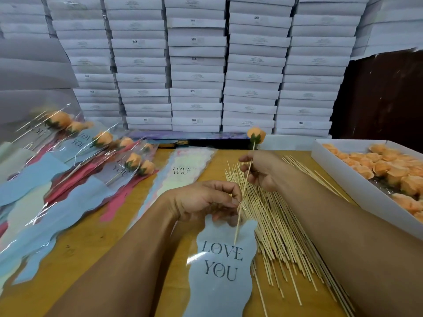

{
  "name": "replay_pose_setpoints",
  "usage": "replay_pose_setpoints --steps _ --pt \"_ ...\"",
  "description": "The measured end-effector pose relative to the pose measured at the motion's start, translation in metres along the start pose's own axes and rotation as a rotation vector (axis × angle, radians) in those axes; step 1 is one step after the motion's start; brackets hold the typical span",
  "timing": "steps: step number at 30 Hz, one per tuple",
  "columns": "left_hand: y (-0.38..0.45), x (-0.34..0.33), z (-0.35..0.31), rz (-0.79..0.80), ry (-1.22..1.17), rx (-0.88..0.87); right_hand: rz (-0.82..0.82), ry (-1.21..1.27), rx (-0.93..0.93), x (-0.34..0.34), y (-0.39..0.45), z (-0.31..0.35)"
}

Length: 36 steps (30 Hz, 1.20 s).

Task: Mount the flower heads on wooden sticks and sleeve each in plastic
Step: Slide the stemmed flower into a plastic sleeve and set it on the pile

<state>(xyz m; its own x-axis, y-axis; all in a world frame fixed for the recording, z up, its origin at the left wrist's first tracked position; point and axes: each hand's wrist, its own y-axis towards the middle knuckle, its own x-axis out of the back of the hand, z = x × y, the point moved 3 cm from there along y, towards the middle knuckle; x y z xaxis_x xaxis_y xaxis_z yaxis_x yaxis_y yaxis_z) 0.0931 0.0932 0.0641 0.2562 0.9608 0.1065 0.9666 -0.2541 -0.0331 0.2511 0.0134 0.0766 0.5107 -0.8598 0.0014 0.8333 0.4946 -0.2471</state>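
Note:
My right hand [261,171] pinches a wooden stick [242,197] with an orange flower head [256,135] mounted on its top end. The stick slants down to the left, and its lower tip lies inside a blue "LOVE YOU" plastic sleeve [223,266]. My left hand [206,200] grips the sleeve's open top edge. A loose pile of wooden sticks [283,229] lies on the table under my right forearm. A white tray [343,177] at the right holds several orange flower heads [389,170].
Finished sleeved flowers [109,156] lie fanned out at the left on the wooden table [82,243]. A stack of empty sleeves [183,170] rests at centre. Stacked white boxes [196,65] form a wall behind.

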Motion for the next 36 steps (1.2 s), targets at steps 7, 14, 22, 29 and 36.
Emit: replay_pose_setpoints --steps 7,14,22,29,36 --pt "0.004 0.005 0.003 -0.174 -0.018 -0.01 0.257 -0.137 0.021 -0.002 -0.04 -0.019" --pt "0.008 0.014 0.004 -0.417 -0.112 -0.097 0.414 -0.127 0.142 -0.001 -0.057 -0.03" --pt "0.009 0.007 0.001 -0.376 -0.206 -0.09 0.449 0.009 0.099 0.007 -0.061 -0.031" --pt "0.008 -0.006 0.001 -0.2 -0.108 -0.055 0.331 0.206 0.154 0.013 -0.055 -0.027" --pt "0.01 -0.009 0.002 -0.102 -0.046 -0.026 0.299 0.126 0.225 0.021 -0.056 -0.025"
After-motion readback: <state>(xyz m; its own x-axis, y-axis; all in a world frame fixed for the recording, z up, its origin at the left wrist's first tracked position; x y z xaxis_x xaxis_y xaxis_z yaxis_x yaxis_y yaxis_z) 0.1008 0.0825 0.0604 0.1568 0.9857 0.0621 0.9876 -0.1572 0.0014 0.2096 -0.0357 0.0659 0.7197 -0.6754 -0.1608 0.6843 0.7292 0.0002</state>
